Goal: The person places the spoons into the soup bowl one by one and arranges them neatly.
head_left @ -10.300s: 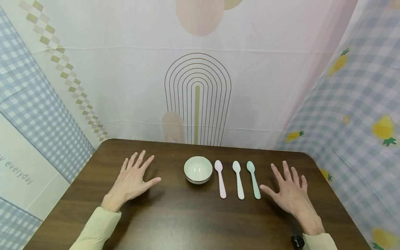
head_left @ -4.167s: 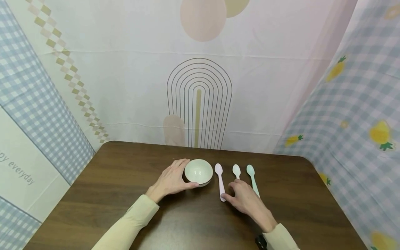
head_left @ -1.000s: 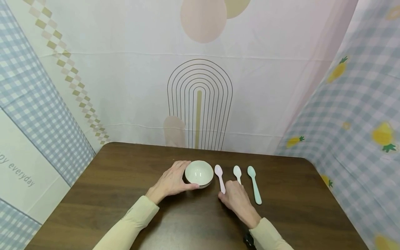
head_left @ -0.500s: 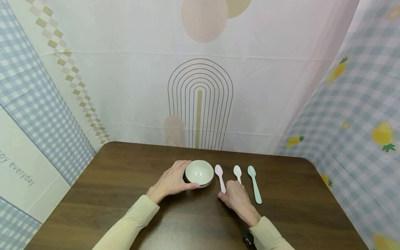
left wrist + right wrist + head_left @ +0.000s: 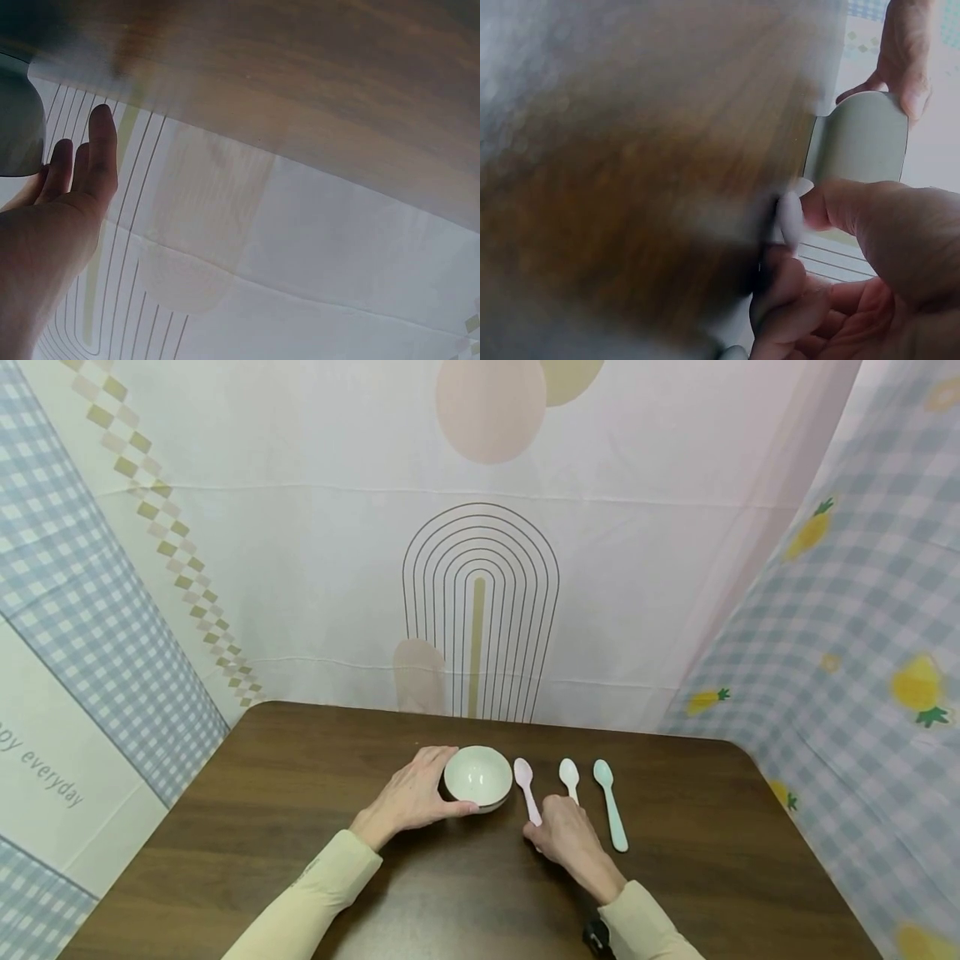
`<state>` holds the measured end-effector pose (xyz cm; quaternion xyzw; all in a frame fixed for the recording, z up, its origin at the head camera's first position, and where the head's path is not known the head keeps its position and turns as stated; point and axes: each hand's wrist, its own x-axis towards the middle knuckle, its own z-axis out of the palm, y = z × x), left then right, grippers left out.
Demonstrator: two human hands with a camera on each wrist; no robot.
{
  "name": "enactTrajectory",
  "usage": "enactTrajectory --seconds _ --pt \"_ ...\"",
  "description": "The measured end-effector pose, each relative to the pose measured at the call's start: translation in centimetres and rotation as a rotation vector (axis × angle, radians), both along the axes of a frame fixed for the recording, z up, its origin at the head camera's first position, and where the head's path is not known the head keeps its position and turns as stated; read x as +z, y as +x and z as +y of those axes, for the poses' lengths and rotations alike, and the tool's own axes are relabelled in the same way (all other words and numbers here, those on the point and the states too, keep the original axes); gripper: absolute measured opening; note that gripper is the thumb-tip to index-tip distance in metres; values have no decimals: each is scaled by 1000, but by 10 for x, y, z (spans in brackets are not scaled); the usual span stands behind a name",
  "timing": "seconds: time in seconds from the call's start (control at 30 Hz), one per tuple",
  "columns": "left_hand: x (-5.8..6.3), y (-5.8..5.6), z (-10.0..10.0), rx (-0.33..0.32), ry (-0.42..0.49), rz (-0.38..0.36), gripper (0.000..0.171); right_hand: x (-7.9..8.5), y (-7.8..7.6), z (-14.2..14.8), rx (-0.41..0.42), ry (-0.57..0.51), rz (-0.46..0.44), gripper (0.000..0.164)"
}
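Note:
My left hand (image 5: 408,795) curves round the left side of a small pale bowl (image 5: 478,775), thumb at the near rim and fingers behind. Only the bowl's outer wall (image 5: 19,124) shows in the left wrist view, at the left edge. To the right, my right hand (image 5: 566,835) pinches the handle of a pink spoon (image 5: 527,789) between thumb and curled fingers. Its handle end (image 5: 790,219) shows between thumb and finger in the right wrist view. Under and behind that hand lies a white spoon (image 5: 569,772), its handle mostly hidden.
A mint green spoon (image 5: 612,810) lies on the brown wooden table (image 5: 300,877), right of my right hand. A patterned cloth (image 5: 330,568) hangs behind the table's far edge, and checked cloth (image 5: 847,693) borders the right side.
From resting apart at the sides, my hands have come inward, the left onto the bowl, the right onto the pink spoon. Over the last second the pink spoon's head shifts very slightly left.

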<state>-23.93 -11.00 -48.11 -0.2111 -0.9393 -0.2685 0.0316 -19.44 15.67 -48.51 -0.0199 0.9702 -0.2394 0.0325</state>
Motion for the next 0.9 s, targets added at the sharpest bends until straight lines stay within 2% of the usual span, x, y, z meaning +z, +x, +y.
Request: enactTrajectory --seconds 0.1,0.13,0.3,0.33,0.37,0.5,0.67,0.7,0.77,0.9 --pt "0 0 0 1 -4 -4 104 -4 0 3 44 -29 53 34" --pt "0 1 0 2 -6 -8 104 -15 -4 6 74 -28 93 34" --pt "0 2 0 0 -10 -13 104 -19 -4 7 105 -36 137 34" --pt "-1 1 0 0 -9 -11 104 -19 -3 6 99 -35 137 34" --pt "-1 1 0 1 -7 -9 104 -8 1 3 73 -43 108 35" --pt "-2 1 0 0 -5 -6 104 1 5 -3 18 -46 75 38" --pt "-1 0 1 2 -4 -3 105 4 7 -2 8 -65 105 38" --pt "-1 0 1 3 -3 -3 105 2 6 -1 13 -77 120 37" --pt "0 0 1 4 -2 -6 106 -14 -1 5 32 -83 160 36" --pt "0 0 1 2 3 -5 105 -53 -23 18 32 -62 197 37"
